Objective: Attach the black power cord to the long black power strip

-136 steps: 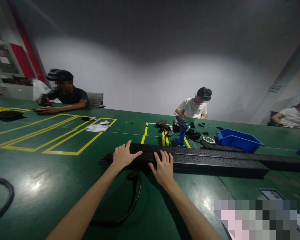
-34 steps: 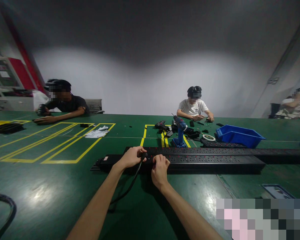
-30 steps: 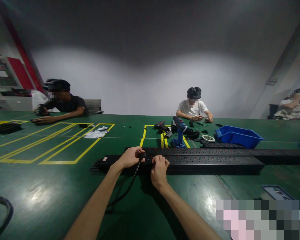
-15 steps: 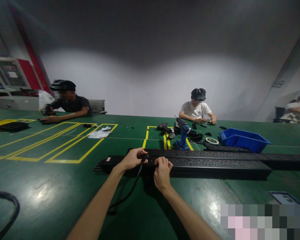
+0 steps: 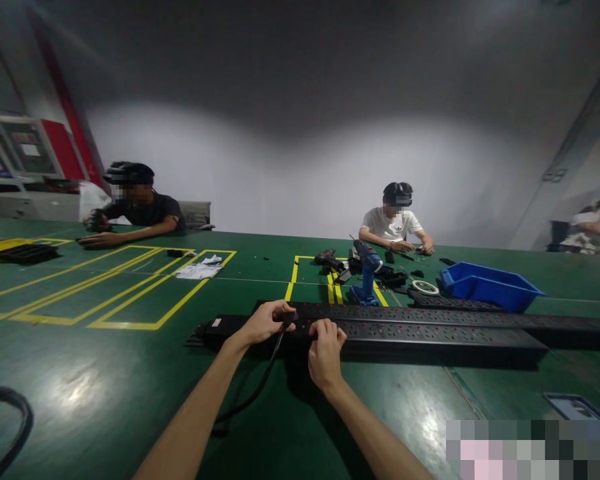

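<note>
Between the thumb and fingers of my left hand (image 5: pixel 264 323) is a black plug (image 5: pixel 291 319), held above the near power strip. Its black cable (image 5: pixel 266 377) hangs down from it and curves to the left over the green table. My right hand (image 5: pixel 326 350) has curled fingers closed on the front edge of the long black power strip (image 5: pixel 430 341), just right of the plug. Rows of sockets with small red marks run along this strip. A second black power strip (image 5: pixel 575 325) lies close behind it. My left hand hides part of the near strip.
A blue cordless drill (image 5: pixel 365 273) stands behind the strips, near a blue bin (image 5: pixel 485 287) and a white ring (image 5: pixel 425 287). Yellow tape lines (image 5: pixel 125 325) and white papers (image 5: pixel 200 268) are on the left. Co-workers sit across the green table (image 5: pixel 105 387).
My view has tilted slightly, so the strips and bin appear a little lower. Both hands keep nearly the same place, and the plug stays in my left hand.
</note>
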`<state>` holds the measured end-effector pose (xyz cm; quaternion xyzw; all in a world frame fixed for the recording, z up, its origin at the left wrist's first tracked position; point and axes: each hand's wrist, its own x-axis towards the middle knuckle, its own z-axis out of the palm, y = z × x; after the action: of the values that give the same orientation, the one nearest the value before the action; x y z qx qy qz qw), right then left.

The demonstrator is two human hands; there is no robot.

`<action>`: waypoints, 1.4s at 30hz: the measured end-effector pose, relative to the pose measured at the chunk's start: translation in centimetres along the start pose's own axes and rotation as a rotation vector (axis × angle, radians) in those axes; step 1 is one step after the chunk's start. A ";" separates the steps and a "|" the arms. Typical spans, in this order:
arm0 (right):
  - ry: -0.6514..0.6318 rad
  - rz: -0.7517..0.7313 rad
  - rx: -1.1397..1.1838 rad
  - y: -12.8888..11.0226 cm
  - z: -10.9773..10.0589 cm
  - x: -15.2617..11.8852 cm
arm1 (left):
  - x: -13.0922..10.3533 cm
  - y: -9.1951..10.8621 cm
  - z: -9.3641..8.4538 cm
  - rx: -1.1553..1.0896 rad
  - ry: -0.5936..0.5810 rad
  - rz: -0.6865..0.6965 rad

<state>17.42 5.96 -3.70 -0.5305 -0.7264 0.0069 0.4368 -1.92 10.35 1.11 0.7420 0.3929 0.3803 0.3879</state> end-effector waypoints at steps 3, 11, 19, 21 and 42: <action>0.005 -0.008 0.000 0.0 0.0 0.0 | 0.0 0.0 -0.2 -0.012 -0.003 0.005; 0.008 -0.021 0.000 0.1 0.0 0.0 | 0.1 -0.1 -0.9 -0.073 -0.111 -0.018; 0.006 -0.024 0.006 0.2 0.1 0.0 | -0.1 0.2 -0.4 -0.050 -0.055 -0.013; 0.007 -0.018 0.015 0.2 0.1 0.0 | -0.2 0.3 -0.2 -0.051 -0.052 -0.005; -0.072 -0.321 0.029 -1.9 -0.7 0.1 | -0.5 1.6 -0.2 0.192 -0.025 0.045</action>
<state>16.40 4.88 -2.28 -0.4009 -0.8167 -0.0337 0.4137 -1.81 9.33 2.47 0.7891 0.4056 0.3404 0.3113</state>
